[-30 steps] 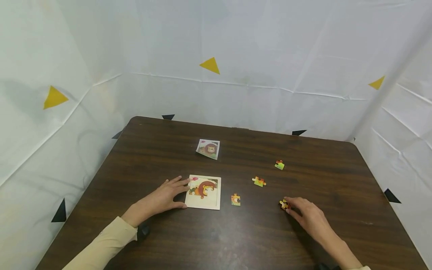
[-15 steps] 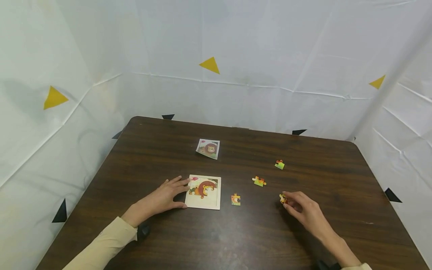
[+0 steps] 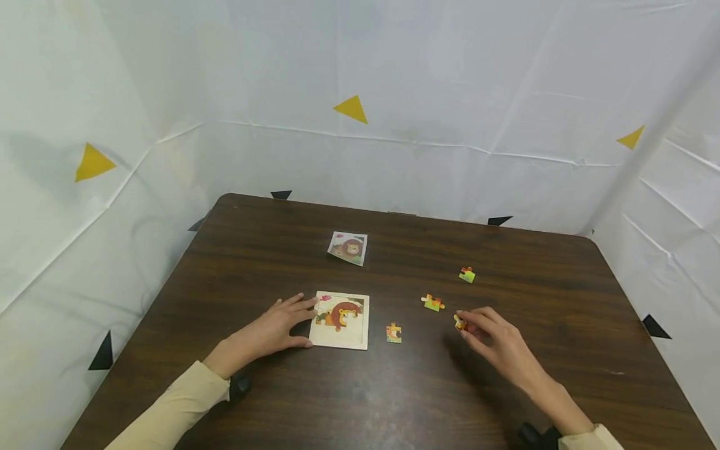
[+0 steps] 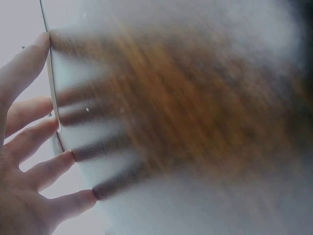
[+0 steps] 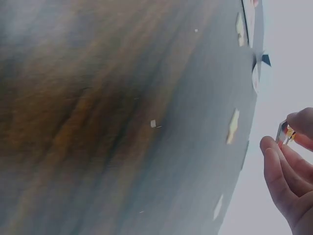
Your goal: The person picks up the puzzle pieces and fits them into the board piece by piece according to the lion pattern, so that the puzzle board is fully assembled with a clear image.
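Puzzle piece (image 3: pixel 460 322) sits pinched between the thumb and fingers of the right hand (image 3: pixel 502 350), raised over the dark table (image 3: pixel 360 406) near three loose pieces (image 3: pixel 433 304), while the left hand (image 3: pixel 274 328), fingers spread, touches the left edge of the partly filled lion board (image 3: pixel 353 336), a printed card (image 3: pixel 349 248) lying beyond it.

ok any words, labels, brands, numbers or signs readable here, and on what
None can be read in any view.
Square pale lion board, small curled lion picture sheet: any fine print is too small to read.
Multicoloured jigsaw pieces, three loose and one in the right hand: likewise too small.
Flat yellow wall triangles: unlettered.
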{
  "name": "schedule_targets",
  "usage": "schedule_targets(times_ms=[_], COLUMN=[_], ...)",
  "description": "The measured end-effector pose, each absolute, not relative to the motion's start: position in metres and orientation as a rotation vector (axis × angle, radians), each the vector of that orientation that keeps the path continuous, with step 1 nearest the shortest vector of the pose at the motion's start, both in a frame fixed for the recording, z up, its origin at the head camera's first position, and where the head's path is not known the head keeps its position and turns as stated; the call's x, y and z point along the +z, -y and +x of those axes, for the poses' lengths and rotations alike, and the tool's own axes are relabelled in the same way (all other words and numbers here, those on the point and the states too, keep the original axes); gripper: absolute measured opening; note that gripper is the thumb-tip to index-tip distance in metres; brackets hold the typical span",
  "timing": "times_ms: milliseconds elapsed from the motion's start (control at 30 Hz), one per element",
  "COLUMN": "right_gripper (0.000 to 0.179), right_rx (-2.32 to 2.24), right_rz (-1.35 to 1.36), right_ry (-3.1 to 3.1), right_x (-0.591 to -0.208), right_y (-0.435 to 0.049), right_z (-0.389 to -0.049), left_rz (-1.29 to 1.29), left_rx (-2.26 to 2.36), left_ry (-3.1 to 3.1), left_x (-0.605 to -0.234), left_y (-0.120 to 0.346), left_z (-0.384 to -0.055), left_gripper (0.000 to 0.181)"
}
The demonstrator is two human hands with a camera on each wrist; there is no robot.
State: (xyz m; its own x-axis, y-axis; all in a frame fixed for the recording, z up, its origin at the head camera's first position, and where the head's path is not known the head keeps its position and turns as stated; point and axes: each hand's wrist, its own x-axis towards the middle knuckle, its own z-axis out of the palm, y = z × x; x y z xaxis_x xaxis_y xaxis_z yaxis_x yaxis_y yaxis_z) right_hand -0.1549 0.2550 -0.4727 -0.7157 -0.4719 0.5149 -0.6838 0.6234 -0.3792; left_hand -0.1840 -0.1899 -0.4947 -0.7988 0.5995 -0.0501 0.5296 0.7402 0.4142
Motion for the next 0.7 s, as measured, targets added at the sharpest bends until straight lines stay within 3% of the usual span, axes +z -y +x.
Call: schedule_targets(times_ms=[700], right_gripper=[0.048], right_rx=[0.848], right_rz=[1.123], right_ry=[2.368], right_x=[-0.459], right_y=[-0.208], right_z=[-0.177], left_rz=[0.905], left_rx=[0.570], left_ry=[-2.761], left_x=[-0.496], left_y=[0.190], left_z=[-0.184], left_gripper=[0.063])
